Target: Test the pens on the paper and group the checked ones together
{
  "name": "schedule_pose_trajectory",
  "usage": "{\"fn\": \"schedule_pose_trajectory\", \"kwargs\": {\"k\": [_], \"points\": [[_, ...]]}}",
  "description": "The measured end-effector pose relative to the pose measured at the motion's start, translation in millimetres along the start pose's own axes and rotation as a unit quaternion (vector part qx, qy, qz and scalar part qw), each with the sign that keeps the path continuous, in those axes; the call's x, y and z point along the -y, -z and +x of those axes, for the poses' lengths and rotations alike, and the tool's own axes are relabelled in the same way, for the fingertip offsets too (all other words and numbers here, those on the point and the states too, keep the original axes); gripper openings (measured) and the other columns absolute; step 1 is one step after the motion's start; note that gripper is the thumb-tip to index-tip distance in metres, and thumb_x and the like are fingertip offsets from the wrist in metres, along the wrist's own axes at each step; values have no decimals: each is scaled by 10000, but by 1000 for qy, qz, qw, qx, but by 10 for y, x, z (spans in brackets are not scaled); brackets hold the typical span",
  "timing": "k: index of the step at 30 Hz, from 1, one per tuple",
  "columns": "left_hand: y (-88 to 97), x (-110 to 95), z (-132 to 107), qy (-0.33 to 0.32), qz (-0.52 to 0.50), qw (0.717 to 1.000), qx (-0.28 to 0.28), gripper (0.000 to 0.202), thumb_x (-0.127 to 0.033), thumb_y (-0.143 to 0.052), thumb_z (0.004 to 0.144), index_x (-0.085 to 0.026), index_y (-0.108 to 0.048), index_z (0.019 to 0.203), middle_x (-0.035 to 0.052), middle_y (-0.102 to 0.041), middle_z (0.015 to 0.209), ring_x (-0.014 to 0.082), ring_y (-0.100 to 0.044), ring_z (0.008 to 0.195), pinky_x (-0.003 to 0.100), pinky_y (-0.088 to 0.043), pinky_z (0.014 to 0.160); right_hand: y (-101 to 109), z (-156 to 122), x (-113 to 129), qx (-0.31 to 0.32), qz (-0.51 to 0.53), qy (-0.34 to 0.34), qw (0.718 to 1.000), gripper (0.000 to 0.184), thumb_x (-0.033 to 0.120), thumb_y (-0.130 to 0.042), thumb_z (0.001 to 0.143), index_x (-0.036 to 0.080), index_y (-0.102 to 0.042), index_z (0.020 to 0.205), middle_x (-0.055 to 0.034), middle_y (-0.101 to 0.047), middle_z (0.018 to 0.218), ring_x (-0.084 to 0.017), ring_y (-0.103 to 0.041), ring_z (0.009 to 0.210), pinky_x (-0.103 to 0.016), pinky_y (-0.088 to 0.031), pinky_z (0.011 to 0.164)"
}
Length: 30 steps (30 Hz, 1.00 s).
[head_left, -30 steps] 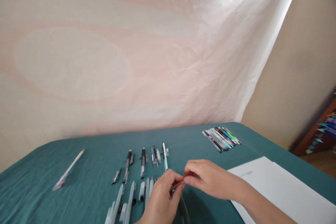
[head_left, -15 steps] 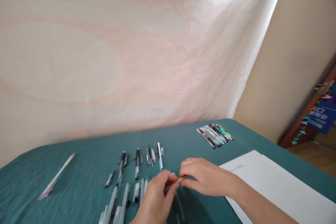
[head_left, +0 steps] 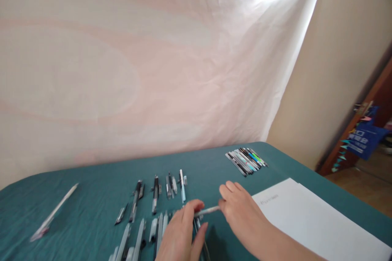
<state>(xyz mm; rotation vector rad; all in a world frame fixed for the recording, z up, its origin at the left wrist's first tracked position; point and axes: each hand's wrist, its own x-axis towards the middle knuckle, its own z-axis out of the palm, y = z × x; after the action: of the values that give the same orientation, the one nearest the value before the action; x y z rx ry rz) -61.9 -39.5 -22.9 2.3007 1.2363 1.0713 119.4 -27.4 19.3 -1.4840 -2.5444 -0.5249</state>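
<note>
A slim whitish tube [head_left: 210, 210], like a pen refill, runs between my two hands above the cloth. My right hand [head_left: 240, 214] is closed on its right end. At the other end, my left hand [head_left: 182, 230] has its thumb apart from the fingers, and the tube's tip meets the index finger. Under the left hand lies a dark, clear-sided pen barrel [head_left: 206, 248], partly hidden. Just left of that hand are several clear pen barrels and caps [head_left: 139, 238]. Beyond them, several dark pens with clips [head_left: 155, 195] and a pale blue pen [head_left: 183, 185] lie in a row.
A green cloth [head_left: 101, 195] covers the table. White paper sheets [head_left: 312, 220] lie at the right, near my right forearm. A neat row of pens [head_left: 246, 161] sits at the far right. A long whitish stick in clear wrap [head_left: 55, 214] lies far left. Behind hangs a pale curtain [head_left: 153, 69].
My hands have moved apart, baring the tube between them. The left thumb has opened away from the fingers. My right hand has turned, and the view has shifted slightly to the right.
</note>
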Motion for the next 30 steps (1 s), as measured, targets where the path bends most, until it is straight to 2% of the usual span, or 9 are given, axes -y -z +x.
{"fn": "schedule_pose_trajectory", "kwargs": {"k": [3,6,9,13,17,19,25,30], "points": [[-8,21,-10,-37,53,998,-19,425,-171,-483,777,-214,-406,1193,118,-576,1134,246,-552,1019,383,-453,846,-114,-194,-360,21,17,-78,997,236,62,-502,783,158,-600,592,-54,-538,704,-192,-494,719,-305,-329,622],[1,23,-4,-79,68,994,23,394,-116,-457,768,-215,-461,1149,105,-608,1110,234,-566,1012,402,-428,893,-288,-451,-783,46,153,-132,978,223,105,-431,808,177,-607,691,-30,-548,714,-155,-518,643,-272,-362,603],[9,28,13,-124,87,984,99,372,-79,-438,763,-225,-518,1096,77,-637,1080,210,-579,1008,386,-409,929,-474,-728,-1149,18,300,-212,930,154,224,-428,804,192,-567,745,-4,-554,691,-143,-494,556,-259,-373,538],[-14,62,37,-154,129,972,122,360,-103,-437,781,-215,-536,1109,75,-612,1138,214,-538,1078,405,-381,966,-623,-1039,-1482,-42,385,-321,865,150,332,-443,776,207,-504,721,20,-508,594,-149,-469,536,-255,-364,500],[-41,99,59,-173,159,961,146,324,-152,-427,815,-217,-546,1110,64,-597,1166,219,-528,1094,430,-393,960,-709,-1226,-1670,-78,439,-396,803,188,367,-480,751,200,-549,803,0,-542,616,-159,-494,551,-267,-389,504],[-46,108,70,-174,173,958,148,310,-165,-423,826,-216,-553,1103,61,-599,1163,215,-529,1093,427,-395,962,-756,-1282,-1722,-82,452,-413,786,215,369,-502,746,188,-566,841,-12,-560,625,-168,-514,570,-279,-401,525],[-69,134,75,-187,196,950,154,294,-186,-431,834,-236,-557,1094,45,-607,1150,203,-545,1072,408,-402,963,-898,-1366,-1768,-132,456,-408,780,215,366,-472,781,174,-562,742,-36,-598,630,-160,-535,570,-272,-402,523],[-113,161,78,-217,205,945,132,270,-179,-450,821,-227,-568,1059,39,-618,1127,202,-558,1051,403,-413,953,-1023,-1399,-1805,-160,419,-422,788,270,397,-508,739,190,-489,566,35,-489,443,-104,-449,414,-219,-359,431]]}}
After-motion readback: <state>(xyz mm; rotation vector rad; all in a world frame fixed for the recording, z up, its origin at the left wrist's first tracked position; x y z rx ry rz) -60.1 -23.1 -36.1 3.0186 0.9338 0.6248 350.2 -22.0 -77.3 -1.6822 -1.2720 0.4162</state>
